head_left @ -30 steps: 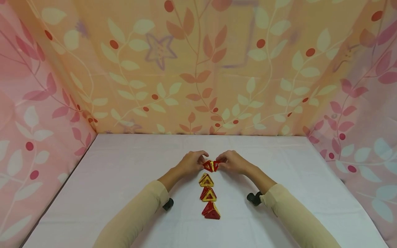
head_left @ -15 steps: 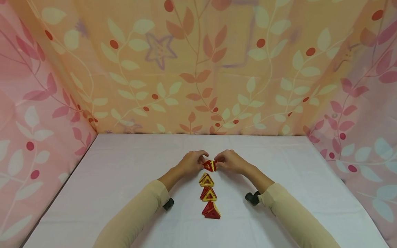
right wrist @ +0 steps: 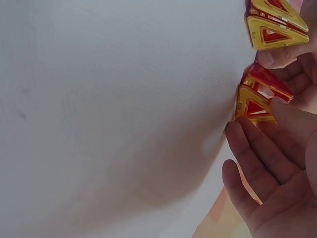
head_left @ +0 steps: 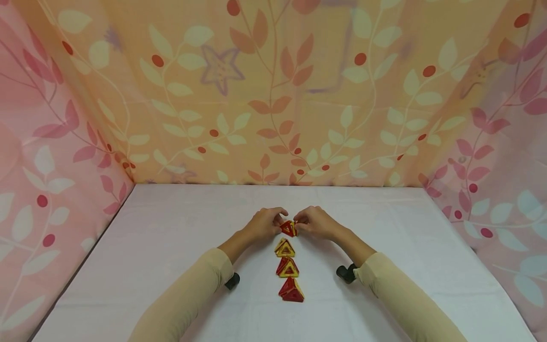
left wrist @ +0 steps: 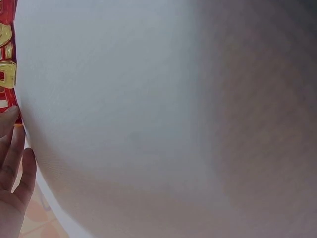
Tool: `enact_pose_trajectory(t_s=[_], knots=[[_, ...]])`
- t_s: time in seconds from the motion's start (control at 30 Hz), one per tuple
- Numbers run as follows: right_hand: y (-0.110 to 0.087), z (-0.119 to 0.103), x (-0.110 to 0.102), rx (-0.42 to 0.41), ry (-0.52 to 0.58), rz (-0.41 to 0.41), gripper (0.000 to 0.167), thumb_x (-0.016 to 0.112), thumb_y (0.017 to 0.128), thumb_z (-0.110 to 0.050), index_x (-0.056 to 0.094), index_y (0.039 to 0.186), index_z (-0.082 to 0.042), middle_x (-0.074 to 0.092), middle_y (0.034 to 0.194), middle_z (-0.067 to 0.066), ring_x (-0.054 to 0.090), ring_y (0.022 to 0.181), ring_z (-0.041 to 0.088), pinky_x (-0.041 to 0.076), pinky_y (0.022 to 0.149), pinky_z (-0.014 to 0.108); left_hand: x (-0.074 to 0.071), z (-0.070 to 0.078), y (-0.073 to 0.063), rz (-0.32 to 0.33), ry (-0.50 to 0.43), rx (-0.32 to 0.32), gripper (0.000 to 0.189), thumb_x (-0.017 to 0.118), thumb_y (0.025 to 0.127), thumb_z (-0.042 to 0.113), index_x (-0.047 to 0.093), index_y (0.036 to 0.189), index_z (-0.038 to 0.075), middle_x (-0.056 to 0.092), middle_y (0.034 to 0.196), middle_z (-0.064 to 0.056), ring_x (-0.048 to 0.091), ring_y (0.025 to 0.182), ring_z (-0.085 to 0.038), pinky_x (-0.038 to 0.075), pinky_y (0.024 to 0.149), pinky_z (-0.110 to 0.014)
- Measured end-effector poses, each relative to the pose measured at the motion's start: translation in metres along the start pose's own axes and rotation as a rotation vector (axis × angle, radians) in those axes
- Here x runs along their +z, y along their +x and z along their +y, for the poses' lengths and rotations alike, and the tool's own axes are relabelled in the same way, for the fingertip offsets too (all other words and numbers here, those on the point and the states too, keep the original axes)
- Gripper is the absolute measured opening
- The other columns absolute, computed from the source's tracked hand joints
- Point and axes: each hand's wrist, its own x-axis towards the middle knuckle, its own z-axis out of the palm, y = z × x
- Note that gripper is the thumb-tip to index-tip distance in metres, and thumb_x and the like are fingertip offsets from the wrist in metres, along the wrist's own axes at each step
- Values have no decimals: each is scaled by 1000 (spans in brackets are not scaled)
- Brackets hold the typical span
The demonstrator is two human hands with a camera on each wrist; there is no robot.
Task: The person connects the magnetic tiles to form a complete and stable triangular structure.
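Note:
At the far end of a row, a small red and yellow pyramid of triangular magnetic tiles (head_left: 288,228) sits between both hands on the white cloth. My left hand (head_left: 265,223) pinches its left side, thumb low and index finger arched above. From the right, my right hand (head_left: 318,223) pinches the other side with thumb and fingers. The right wrist view shows red and yellow tiles (right wrist: 247,106) at the right fingertips; the fingers partly cover them. Closer to the body stand a mostly yellow pyramid (head_left: 284,248), a red and yellow one (head_left: 287,268) and a mostly red one (head_left: 292,290).
White cloth (head_left: 171,213) covers the table. Leaf-patterned curtains (head_left: 273,118) rise behind it and on both sides. Dark wrist-camera mounts (head_left: 232,281) hang under the sleeve cuffs, close to the tabletop on either side of the row.
My right hand has moved slightly left, bringing its tile against the rest, so the piece between the hands looks narrower. My left hand and the three nearer pyramids have stayed put.

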Motion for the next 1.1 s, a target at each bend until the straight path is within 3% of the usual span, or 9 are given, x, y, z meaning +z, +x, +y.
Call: enact_pose_trajectory(t_s=[0.67, 1.1], knots=[[2, 3, 8, -26, 16, -16, 31, 69, 93, -13, 68, 120, 3, 72, 92, 3, 61, 78, 11, 53, 72, 25, 1, -1, 0, 4, -2, 10, 39, 73, 86, -2, 64, 124, 6, 69, 94, -2, 64, 88, -15, 54, 87, -33], [0, 6, 9, -55, 8, 5, 32, 68, 92, -10, 67, 118, 8, 71, 90, 4, 62, 79, 11, 54, 73, 27, -1, -1, -2, 0, -15, 9, 40, 74, 86, -2, 64, 124, 6, 69, 93, -2, 63, 87, -14, 54, 84, -32]])
